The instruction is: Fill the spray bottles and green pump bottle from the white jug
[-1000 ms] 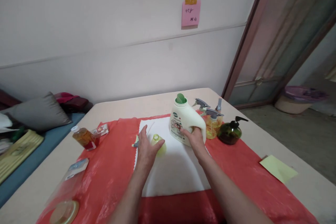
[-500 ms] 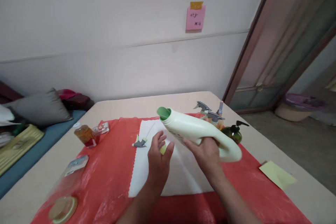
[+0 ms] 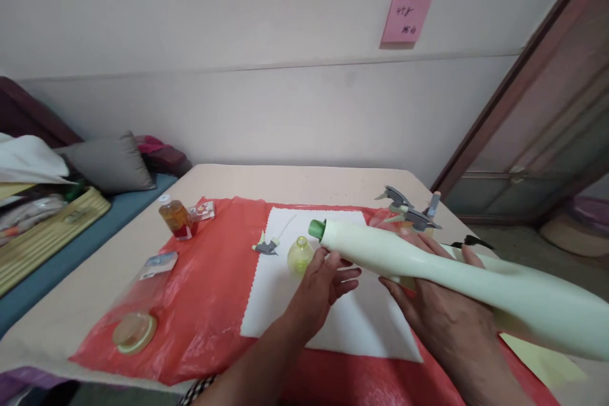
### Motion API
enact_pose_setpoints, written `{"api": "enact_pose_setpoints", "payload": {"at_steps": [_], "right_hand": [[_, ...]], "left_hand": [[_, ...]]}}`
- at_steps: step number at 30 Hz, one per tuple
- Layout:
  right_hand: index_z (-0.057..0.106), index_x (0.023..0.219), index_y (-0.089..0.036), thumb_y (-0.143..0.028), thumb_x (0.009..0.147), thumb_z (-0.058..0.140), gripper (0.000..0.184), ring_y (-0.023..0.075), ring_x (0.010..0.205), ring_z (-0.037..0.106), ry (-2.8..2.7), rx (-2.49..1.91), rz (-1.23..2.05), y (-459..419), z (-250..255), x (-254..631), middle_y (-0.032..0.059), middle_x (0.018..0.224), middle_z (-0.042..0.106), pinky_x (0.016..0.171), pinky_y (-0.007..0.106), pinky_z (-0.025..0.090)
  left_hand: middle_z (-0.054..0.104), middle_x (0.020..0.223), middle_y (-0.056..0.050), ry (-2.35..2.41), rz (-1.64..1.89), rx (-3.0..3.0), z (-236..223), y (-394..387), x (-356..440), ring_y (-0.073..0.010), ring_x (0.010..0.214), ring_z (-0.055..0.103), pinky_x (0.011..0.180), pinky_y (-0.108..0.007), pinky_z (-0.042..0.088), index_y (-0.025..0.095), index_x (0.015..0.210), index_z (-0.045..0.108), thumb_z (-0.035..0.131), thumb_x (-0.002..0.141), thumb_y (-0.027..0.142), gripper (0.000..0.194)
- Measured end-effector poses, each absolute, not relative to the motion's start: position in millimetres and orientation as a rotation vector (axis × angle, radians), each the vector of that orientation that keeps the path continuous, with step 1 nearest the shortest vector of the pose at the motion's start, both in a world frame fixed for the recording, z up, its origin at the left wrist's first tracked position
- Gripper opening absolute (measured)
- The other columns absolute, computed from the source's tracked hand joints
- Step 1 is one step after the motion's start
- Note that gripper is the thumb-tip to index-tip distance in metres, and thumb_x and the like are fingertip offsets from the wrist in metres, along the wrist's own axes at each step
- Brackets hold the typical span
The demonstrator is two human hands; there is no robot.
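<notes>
A pale green detergent jug point(image 3: 375, 250) lies tilted almost flat in the air, its green spout point(image 3: 316, 229) facing left. My right hand point(image 3: 440, 307) is wrapped round its handle and carries it. Just under the jug's neck is my left hand point(image 3: 323, 285), fingers apart; whether it touches the jug is unclear. Left of that hand a small translucent yellow bottle point(image 3: 299, 258), without a cap, stands upright on a white cloth point(image 3: 280, 304). The spout is slightly above and to the right of the bottle's mouth. A grey trigger sprayer head point(image 3: 266, 246) lies on the cloth's left side.
Red plastic sheeting point(image 3: 214, 285) covers much of the table point(image 3: 295, 184). To the left are an amber bottle point(image 3: 176, 219), a small packet point(image 3: 203, 210) and a round lidded container point(image 3: 134, 332). Grey-topped spray bottles point(image 3: 416, 219) stand behind the jug at right.
My right hand has lifted the jug from the cloth and tipped it leftward until nearly level. My left hand has moved right, away from the yellow bottle, to below the jug's neck.
</notes>
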State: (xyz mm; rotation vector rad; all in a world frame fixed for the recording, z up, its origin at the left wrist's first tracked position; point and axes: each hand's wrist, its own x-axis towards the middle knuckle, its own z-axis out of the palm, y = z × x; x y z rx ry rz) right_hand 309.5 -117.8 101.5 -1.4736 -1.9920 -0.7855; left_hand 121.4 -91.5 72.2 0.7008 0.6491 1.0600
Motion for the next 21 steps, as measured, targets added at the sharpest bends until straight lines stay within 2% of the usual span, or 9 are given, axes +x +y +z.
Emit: {"api": "enact_pose_setpoints", "payload": {"at_steps": [4,8,21], "right_hand": [[0.023,0.154,-0.016,-0.03,0.093,0.055,0.071,0.0342,0.126,0.054,-2.044,-1.445,-0.787,-113,98,312,0.0181,0.141,0.055,0.114,0.058,0.024],[0.022,0.155,-0.019,-0.022,0.093,0.054,0.07,0.033,0.127,0.055,-2.068,-1.392,-0.794,-111,98,308,0.0149,0.142,0.055,0.114,0.058,0.023],[0.025,0.154,-0.017,-0.013,0.091,0.053,0.069,0.0338,0.128,0.054,-2.121,-1.42,-0.872,-110,92,299,0.0146,0.144,0.054,0.115,0.059,0.021]], "left_hand": [[0.063,0.1,-0.006,0.691,1.044,0.685,67,-90,124,-0.0223,0.098,0.067,0.089,-0.035,0.051,0.019,0.095,0.056,0.066,0.082,0.057,0.042],[0.064,0.093,-0.005,0.697,1.039,0.629,64,-86,125,-0.0207,0.093,0.068,0.084,-0.032,0.053,0.017,0.094,0.058,0.068,0.081,0.056,0.042],[0.068,0.1,-0.01,0.642,1.022,0.534,54,-77,123,-0.0174,0.086,0.07,0.079,-0.028,0.055,0.013,0.117,0.06,0.056,0.092,0.051,0.046]]}}
